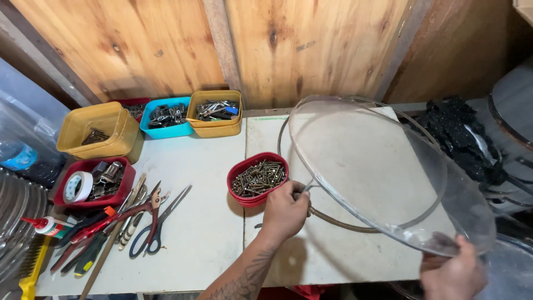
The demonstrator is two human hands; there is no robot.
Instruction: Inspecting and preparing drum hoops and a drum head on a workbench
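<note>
The right hand has its grip closed on the near rim of a clear plastic dome, tilted, long axis running ten to four o'clock. The left hand pinches a wire ring on the bench, at three o'clock of a red tub of screws.

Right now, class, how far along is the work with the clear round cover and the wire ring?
Done: little shows, though the red tub of screws sits ready. In hand: the right hand tilts the clear round plastic cover up; the left hand grips the thin wire ring beneath. Left: ring and cover look unjoined, no screws visibly fitted.
</note>
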